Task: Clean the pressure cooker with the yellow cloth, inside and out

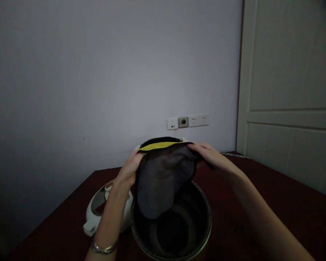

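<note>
A grey cloth (157, 181) with a dark border and a yellow reverse side hangs between my two hands. My left hand (130, 167) grips its upper left edge, while my right hand (206, 153) pinches the upper right edge. The cloth's lower part droops over the opening of a dark round pot (206, 221). Whether it touches the pot's inner wall I cannot tell. Inside the pot the dark bottom shows, with a lighter ring around it.
Left of the pot, partly behind my left forearm, lies a white appliance part with a handle (91, 226). The dark red table (250, 195) meets a pale wall carrying socket plates (198, 120). A white panelled door (290, 119) stands at the right.
</note>
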`<state>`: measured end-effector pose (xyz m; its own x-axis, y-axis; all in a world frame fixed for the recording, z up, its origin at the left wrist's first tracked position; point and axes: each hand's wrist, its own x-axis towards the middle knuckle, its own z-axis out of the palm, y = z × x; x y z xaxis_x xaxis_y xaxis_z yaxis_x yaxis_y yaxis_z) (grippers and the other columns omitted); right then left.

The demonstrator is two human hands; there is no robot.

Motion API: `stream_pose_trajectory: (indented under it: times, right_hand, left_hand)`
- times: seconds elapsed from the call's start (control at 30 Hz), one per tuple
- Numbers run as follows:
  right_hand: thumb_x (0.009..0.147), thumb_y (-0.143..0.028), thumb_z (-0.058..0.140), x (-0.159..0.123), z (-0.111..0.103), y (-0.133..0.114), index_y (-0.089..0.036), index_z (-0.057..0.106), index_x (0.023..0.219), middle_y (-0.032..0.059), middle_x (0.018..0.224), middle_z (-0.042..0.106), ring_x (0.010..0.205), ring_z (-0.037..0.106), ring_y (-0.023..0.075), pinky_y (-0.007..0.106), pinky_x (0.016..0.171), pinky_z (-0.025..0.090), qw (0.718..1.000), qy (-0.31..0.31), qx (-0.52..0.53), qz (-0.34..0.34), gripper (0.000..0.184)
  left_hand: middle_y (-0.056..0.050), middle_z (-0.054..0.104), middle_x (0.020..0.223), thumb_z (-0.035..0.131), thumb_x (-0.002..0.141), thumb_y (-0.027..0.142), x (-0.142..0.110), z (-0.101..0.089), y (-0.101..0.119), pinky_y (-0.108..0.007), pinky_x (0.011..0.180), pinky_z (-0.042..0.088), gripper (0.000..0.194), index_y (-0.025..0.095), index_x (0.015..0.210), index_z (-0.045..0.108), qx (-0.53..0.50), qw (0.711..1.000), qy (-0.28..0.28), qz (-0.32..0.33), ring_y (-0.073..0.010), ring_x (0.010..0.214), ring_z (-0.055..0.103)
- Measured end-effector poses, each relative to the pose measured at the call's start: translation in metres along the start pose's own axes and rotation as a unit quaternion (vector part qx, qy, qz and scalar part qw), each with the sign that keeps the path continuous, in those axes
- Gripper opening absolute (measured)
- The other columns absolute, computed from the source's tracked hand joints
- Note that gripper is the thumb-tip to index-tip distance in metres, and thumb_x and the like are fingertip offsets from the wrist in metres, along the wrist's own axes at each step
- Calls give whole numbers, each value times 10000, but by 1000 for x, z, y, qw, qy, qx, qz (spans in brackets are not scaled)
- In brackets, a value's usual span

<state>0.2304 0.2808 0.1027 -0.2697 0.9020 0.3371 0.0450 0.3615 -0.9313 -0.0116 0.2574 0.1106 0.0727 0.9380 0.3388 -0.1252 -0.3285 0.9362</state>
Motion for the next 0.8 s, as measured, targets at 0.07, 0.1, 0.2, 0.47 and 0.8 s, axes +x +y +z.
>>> stream_pose_trajectory:
  times: [0.07, 0.1, 0.2, 0.47, 0.8]
  right_hand:
    - [736, -516, 575, 2, 1, 1, -175, 624, 747, 28, 712, 607, 641, 544, 146, 235, 504, 399, 999, 37, 33, 14, 344]
    - [729, -517, 584, 3, 1, 1, -166, 628, 755, 28, 707, 606, 622, 535, 136, 230, 494, 389, 997, 55, 45, 18, 354]
    - [728, -517, 600, 4, -1, 1, -138, 642, 812, 47, 760, 628, 635, 547, 129, 225, 523, 404, 994, 77, 80, 24, 391]
    - [610, -203, 735, -13, -23, -9, -238, 432, 1311, 50, 1101, 616, 982, 594, 195, 349, 841, 486, 978, -127, -56, -156, 764]
    - [750, -197, 632, -23, -17, -12, -228, 630, 978, 40, 1035, 660, 1006, 604, 206, 373, 888, 488, 902, 165, -120, -380, 230]
  left_hand:
    - [-65, 730, 795, 697, 642, 191, 0, -5, 1, -293, 715, 508, 306, 129, 941, 713, 12, 999, -39, -17, -218, 792, 667]
    - [-71, 731, 812, 716, 623, 166, 0, -7, 2, -297, 737, 506, 336, 128, 956, 710, 17, 997, -66, -21, -216, 798, 669]
    - [-86, 730, 863, 760, 571, 119, 0, -15, 4, -324, 800, 498, 417, 129, 983, 704, 14, 991, -134, -17, -216, 812, 671]
    - [-92, 730, 870, 748, 578, 122, 9, -30, 0, -311, 787, 512, 321, 125, 898, 728, 40, 997, -56, 36, -209, 803, 673]
    - [-51, 727, 894, 664, 658, 160, 5, -39, 2, -288, 699, 534, 248, 205, 889, 741, 59, 986, 31, 154, -199, 785, 674]
